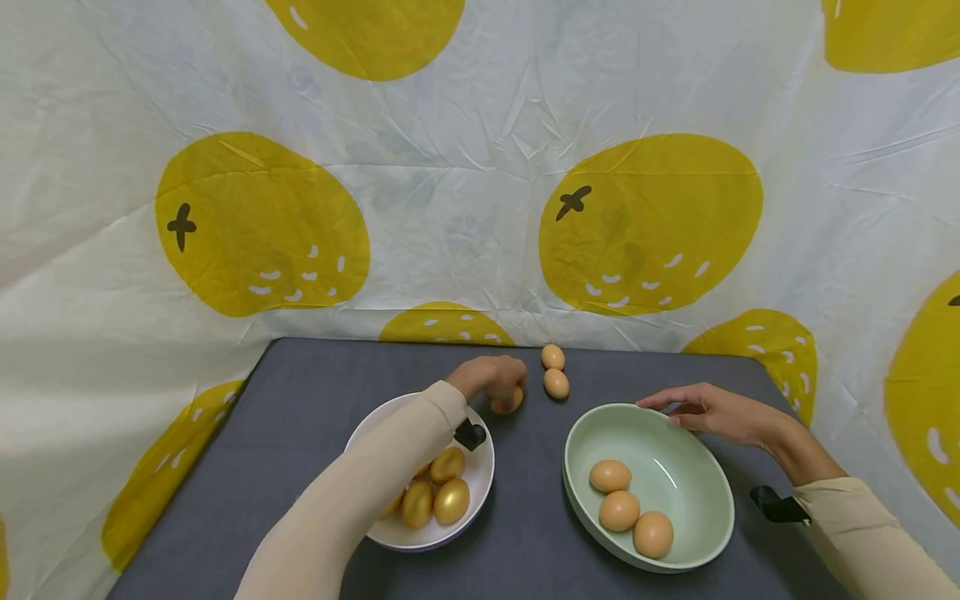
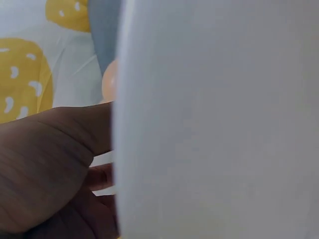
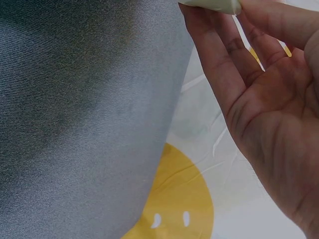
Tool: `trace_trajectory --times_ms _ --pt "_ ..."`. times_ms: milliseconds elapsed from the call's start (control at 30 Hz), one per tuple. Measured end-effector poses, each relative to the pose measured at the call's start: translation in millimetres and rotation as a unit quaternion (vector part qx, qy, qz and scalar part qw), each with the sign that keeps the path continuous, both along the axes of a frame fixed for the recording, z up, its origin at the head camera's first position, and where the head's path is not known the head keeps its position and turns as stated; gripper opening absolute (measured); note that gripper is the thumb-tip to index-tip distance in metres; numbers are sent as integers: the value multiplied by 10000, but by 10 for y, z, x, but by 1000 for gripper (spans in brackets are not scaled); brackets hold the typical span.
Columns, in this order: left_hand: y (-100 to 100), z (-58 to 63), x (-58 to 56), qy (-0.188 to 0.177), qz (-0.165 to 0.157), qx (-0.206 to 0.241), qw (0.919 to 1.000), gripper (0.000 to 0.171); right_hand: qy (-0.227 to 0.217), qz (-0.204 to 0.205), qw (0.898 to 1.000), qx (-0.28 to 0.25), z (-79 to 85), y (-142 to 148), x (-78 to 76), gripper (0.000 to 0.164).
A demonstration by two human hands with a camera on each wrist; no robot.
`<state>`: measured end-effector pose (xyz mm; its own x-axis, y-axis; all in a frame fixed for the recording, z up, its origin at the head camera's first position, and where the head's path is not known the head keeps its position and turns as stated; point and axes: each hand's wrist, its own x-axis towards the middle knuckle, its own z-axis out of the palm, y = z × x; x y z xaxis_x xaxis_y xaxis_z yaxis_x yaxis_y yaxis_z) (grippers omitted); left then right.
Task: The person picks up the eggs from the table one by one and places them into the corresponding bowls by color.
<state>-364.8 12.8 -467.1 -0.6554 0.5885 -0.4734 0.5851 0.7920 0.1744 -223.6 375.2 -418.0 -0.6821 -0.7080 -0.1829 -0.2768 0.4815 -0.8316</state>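
Note:
My left hand [image 1: 491,377] reaches over the white bowl [image 1: 486,479], its fingers curled down on a brown egg [image 1: 507,403] just beyond the rim. In the left wrist view the bowl's pale wall [image 2: 214,119] hides those fingertips. Several golden eggs [image 1: 452,501] lie in the white bowl, partly covered by the sleeve. My right hand [image 1: 723,412] pinches the far right rim of the light green bowl [image 1: 693,492] between thumb and fingers, as the right wrist view also shows. Three brown eggs [image 1: 619,511] sit together inside the green bowl, towards its near left side.
Two more brown eggs [image 1: 556,383] lie one behind the other on the dark grey tabletop [image 1: 525,533], near its back edge and right of my left hand. Behind the table hangs a white cloth [image 1: 465,208] printed with large yellow fruit shapes.

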Motion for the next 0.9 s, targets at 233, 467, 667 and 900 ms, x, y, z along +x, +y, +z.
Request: trace_trajectory --times_ms 233,467,667,900 --pt "-100 576 480 3 -33 705 9975 19 -2 22 10000 9 -6 -2 -10 45" --pt "-140 653 537 283 -185 953 9949 31 -26 33 10000 -46 -12 0 -14 45" --pt "-165 656 531 254 -281 1223 9918 30 -38 56 9999 -98 -7 -7 -12 45" --pt "-187 669 566 319 -506 1673 9841 30 -74 66 9999 -128 0 -9 -13 45"
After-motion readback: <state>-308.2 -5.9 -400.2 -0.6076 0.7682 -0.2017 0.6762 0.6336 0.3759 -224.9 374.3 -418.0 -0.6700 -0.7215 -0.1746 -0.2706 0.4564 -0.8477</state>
